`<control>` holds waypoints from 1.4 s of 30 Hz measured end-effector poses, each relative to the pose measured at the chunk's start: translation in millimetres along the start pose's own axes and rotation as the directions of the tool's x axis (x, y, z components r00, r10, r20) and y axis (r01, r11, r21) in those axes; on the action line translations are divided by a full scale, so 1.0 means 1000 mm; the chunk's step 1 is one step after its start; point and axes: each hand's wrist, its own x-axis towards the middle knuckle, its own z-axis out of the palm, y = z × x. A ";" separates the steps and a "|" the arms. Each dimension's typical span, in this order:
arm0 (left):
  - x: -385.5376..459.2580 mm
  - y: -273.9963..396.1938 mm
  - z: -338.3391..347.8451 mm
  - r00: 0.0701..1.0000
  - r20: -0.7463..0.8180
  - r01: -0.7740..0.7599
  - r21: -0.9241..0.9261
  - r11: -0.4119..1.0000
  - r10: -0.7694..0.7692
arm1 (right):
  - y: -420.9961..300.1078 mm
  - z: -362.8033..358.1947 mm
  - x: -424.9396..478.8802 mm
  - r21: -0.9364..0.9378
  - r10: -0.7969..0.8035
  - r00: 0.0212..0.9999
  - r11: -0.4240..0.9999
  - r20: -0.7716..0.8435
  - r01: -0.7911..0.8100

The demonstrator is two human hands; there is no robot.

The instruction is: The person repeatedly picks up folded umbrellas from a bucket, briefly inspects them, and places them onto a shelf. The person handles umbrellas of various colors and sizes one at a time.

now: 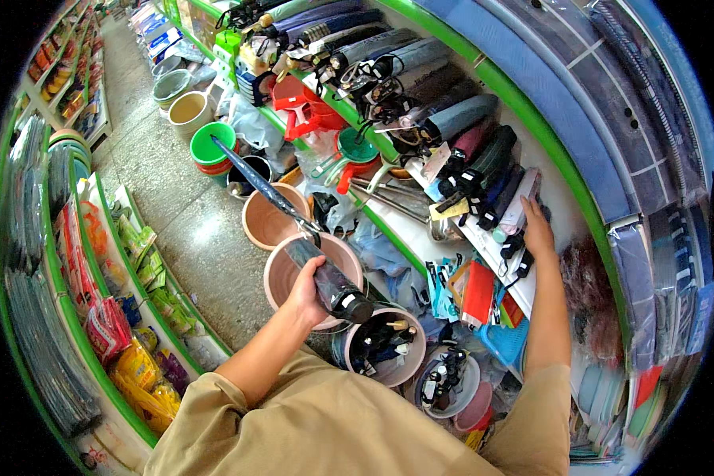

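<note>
My left hand (308,291) grips a dark folded compact umbrella (336,285) in a clear sleeve, above a pink plastic bucket (276,268). Beyond its far end a slim dark blue umbrella (256,178) slants over the buckets; whether my left hand also holds it cannot be told. At the shelf on the right, the fingers of my right hand (538,229) rest against a pale, box-shaped packaged umbrella (519,205). It lies at the near end of a row of folded umbrellas (461,116). The fingertips of that hand are partly hidden.
Below me stand a bucket (419,363) and a white basin (473,390), both holding compact umbrellas. A green bucket (205,140) and a peach bucket (259,232) line the aisle floor (166,190). Left is a green-edged shelf (71,297) of packets; red dippers (309,113) sit under the umbrellas.
</note>
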 end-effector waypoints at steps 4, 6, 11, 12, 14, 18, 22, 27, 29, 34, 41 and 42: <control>0.011 0.007 0.007 0.999 0.050 0.017 0.016 1.000 -0.017 | 0.000 -0.013 -0.013 0.137 0.019 1.000 0.990 -0.004 -0.018; 0.014 0.009 0.013 0.999 0.040 -0.030 0.066 0.997 0.027 | -0.011 -0.023 -0.025 0.170 0.019 0.998 0.985 -0.057 -0.009; 0.016 0.016 0.024 0.994 0.045 -0.106 0.186 0.977 0.099 | -0.057 -0.025 -0.068 0.358 0.147 0.904 0.934 -0.401 0.007; 0.022 0.017 0.022 0.995 0.035 -0.101 0.182 0.978 0.097 | -0.068 -0.011 -0.080 0.494 0.229 0.890 0.869 -0.394 -0.005; 0.023 0.020 0.022 0.993 0.057 -0.111 0.247 0.963 0.100 | -0.126 -0.012 -0.117 0.659 0.268 0.907 0.752 -0.325 0.014; 0.015 0.026 0.025 0.968 0.176 -0.233 0.367 0.901 0.179 | -0.194 0.014 -0.194 0.614 0.076 0.988 0.789 -0.134 0.022; 0.016 0.041 0.031 0.960 0.244 -0.219 0.351 0.910 0.137 | -0.226 0.035 -0.252 0.744 0.226 0.973 0.642 0.048 -0.186; -0.002 0.049 0.050 0.957 0.271 -0.202 0.376 0.904 0.102 | -0.228 0.067 -0.315 0.767 0.438 0.878 0.491 0.193 -0.414; -0.006 0.050 0.052 0.947 0.301 -0.227 0.384 0.895 0.111 | -0.228 0.075 -0.332 0.760 0.460 0.863 0.479 0.209 -0.439; -0.011 0.044 0.055 0.953 0.280 -0.227 0.391 0.892 0.119 | -0.227 0.077 -0.345 0.751 0.446 0.862 0.476 0.241 -0.457; 0.000 0.036 0.032 0.978 0.184 -0.171 0.409 0.897 0.103 | -0.219 0.073 -0.328 0.791 0.349 0.906 0.472 0.238 -0.389; -0.012 0.033 0.036 0.981 0.156 -0.168 0.416 0.894 0.112 | -0.216 0.089 -0.334 0.787 0.343 0.908 0.479 0.240 -0.389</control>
